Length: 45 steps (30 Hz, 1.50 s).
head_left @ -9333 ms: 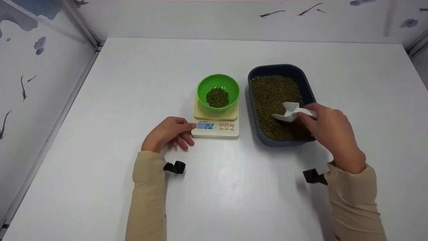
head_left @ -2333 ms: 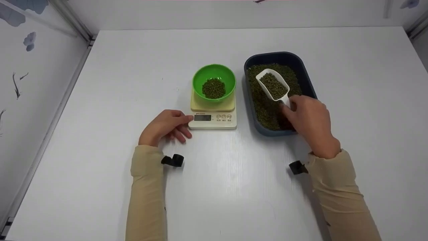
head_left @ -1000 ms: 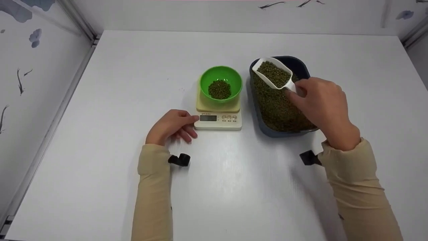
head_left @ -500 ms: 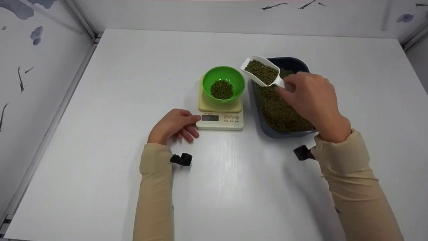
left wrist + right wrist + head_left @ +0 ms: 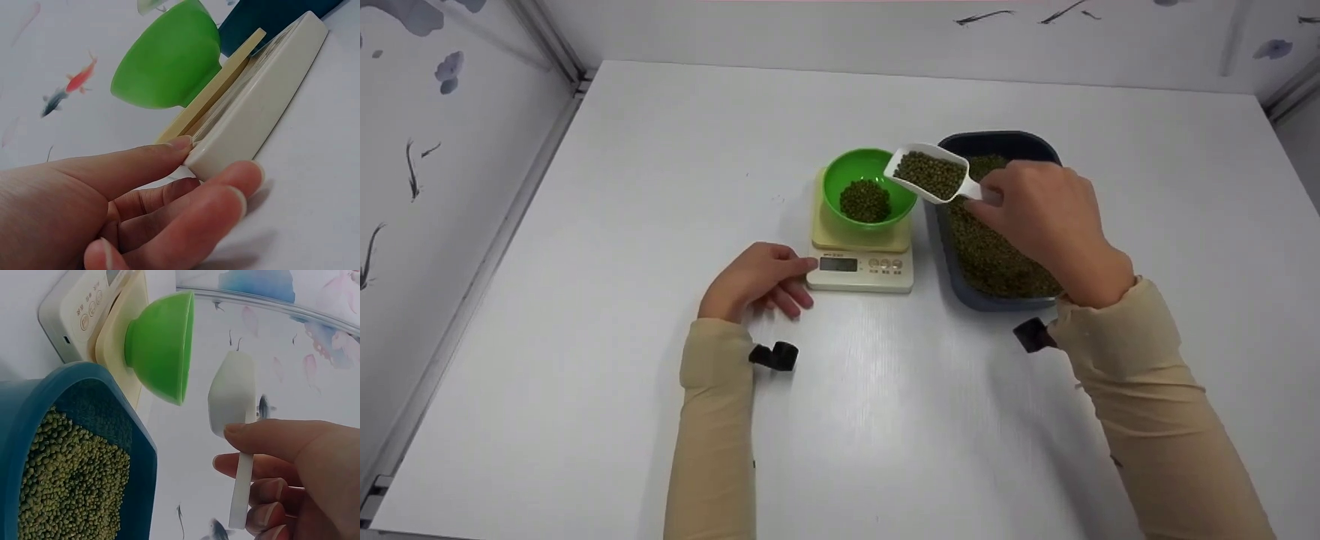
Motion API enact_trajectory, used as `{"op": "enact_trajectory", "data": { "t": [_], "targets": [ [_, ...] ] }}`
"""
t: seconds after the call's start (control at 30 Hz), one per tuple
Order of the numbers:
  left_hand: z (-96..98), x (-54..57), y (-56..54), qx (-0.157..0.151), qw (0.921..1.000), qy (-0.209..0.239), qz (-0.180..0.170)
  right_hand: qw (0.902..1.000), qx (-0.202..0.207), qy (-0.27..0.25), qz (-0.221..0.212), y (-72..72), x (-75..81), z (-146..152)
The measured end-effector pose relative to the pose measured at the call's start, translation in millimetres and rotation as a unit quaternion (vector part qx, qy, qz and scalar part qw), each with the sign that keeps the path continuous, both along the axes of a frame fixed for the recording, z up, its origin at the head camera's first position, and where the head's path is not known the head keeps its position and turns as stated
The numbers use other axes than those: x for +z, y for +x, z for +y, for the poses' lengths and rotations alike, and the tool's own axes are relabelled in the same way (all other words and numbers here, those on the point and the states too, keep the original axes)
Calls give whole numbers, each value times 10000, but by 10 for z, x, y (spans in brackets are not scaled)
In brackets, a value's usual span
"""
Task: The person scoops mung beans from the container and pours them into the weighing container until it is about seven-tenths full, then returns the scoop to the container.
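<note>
My right hand [image 5: 1042,217] pinches the handle of a white scoop [image 5: 233,391] filled with green mung beans [image 5: 930,174]. In the head view, the scoop's front end is over the right rim of a green bowl [image 5: 160,349] and held about level. A small heap of mung beans lies in the bowl, which stands on the cream platform of a white kitchen scale [image 5: 861,280]. The scale's display looks blank. My left hand [image 5: 757,281] touches the scale's left edge with its thumb; its other fingers lie loosely beside the front corner, as the left wrist view shows.
A dark blue tub [image 5: 997,142] of mung beans stands to the right of the scale, partly hidden under my right hand. All stand on a white table [image 5: 675,165], with patterned panels at the back and left. A black camera mount [image 5: 776,356] juts from my left cuff.
My right hand first dug in the tub, then lifted the filled scoop and moved it left to the bowl's rim. The display read 25.2 and is now blank. My left hand stays at the scale.
</note>
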<state>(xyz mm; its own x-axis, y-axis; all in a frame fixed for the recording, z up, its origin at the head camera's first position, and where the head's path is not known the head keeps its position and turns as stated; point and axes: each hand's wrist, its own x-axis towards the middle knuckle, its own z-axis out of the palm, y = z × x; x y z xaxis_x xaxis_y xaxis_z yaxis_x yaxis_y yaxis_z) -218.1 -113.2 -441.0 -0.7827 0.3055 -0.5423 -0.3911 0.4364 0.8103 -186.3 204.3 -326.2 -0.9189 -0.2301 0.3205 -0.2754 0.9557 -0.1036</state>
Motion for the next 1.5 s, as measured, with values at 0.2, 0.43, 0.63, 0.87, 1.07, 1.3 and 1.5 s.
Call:
{"op": "enact_trajectory", "data": {
  "t": [0.2,0.43,0.63,0.87,1.07,1.3,1.5],
  "targets": [
    [47,-9,2,-2,10000,47,-11,10000,38,44,59,-1,2,51],
    [80,-17,4,-5,9999,109,-19,9997,8,193,138,8,37,68],
    [93,-3,1,-8,9999,147,-10,9991,112,281,283,18,62,75],
    [103,1,-2,-58,9999,138,26,9977,242,320,545,37,78,90],
    [118,-5,2,-64,9999,116,1,9973,270,405,544,45,101,76],
    [137,-1,-11,-66,9999,108,8,9969,302,468,558,42,136,64],
    [139,12,-5,-66,9999,125,23,9965,315,505,589,32,156,56]
  ]
}}
